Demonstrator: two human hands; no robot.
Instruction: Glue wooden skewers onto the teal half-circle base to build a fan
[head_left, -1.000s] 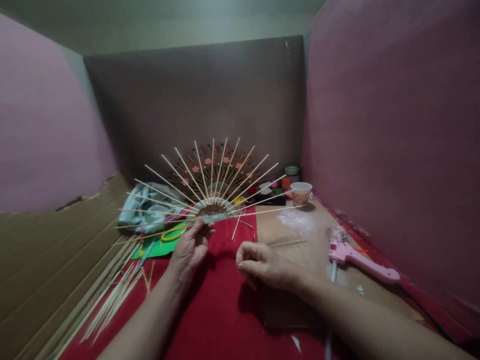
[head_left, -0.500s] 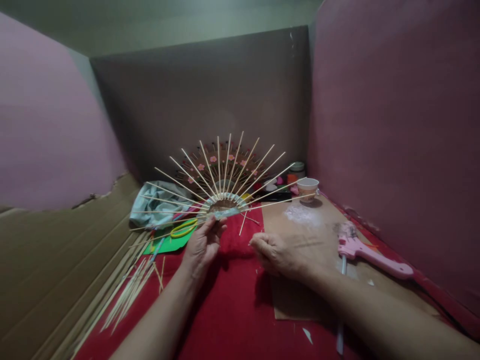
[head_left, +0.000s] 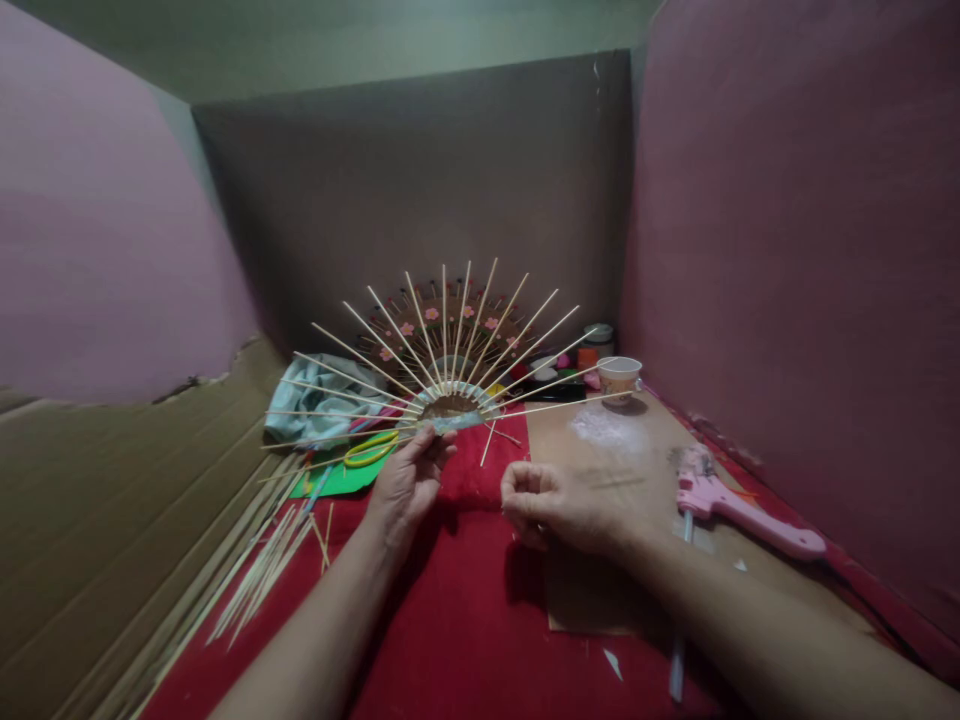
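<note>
My left hand [head_left: 407, 482] pinches the lower edge of a half-round fan of thin wooden skewers [head_left: 448, 372], held upright above the red cloth [head_left: 450, 620]. The skewers spread out from a small brown and pale hub [head_left: 451, 408]. My right hand [head_left: 555, 507] hovers just right of the fan, low over the cloth, with its fingers curled in a loose pinch; what they hold, if anything, is too small to make out. A second fan with pink flowers [head_left: 442, 325] stands behind the held one, against the back wall.
A pink glue gun [head_left: 739, 512] lies on a brown cardboard sheet [head_left: 637, 450] at the right. A paper cup [head_left: 619, 378] and small jars sit at the back right. Loose skewers [head_left: 259, 575], yellow scissors [head_left: 370, 449], green paper and a pale cloth [head_left: 319, 400] lie at the left.
My right hand has drawn slightly left, toward the fan, and its fingers have curled tighter. The left hand keeps holding the fan, nearly still; the view has shifted a little.
</note>
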